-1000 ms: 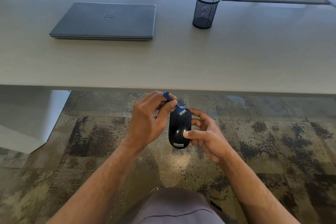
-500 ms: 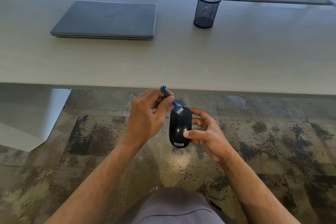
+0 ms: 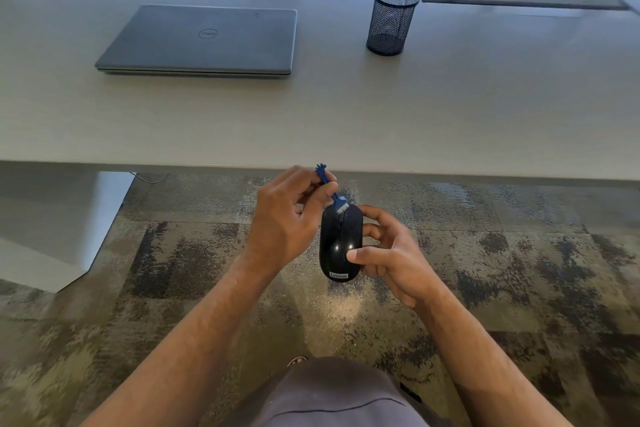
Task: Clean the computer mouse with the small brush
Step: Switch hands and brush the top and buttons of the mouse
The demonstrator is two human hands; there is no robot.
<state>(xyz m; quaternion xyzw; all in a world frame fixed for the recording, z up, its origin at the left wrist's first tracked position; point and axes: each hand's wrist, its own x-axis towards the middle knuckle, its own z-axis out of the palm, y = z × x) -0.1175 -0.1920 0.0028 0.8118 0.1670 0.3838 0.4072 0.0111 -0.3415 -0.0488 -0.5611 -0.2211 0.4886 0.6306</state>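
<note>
The black Lenovo mouse is held in the air below the near edge of the desk, over patterned carpet, its long axis running away from the person with the logo end nearest them. The right hand cradles it from the right, thumb pressed on the top shell and fingers curled round the far side. The small blue brush slants down from the upper left, its white bristles touching the mouse's far end beside the centre seam. The left hand, left of the mouse, pinches the brush handle between thumb and fingertips. Any next stroke would likely run along that seam toward the person. Farther beyond the mouse, a closed Dell laptop lies to the left and a black mesh pen cup stands to the right.
</note>
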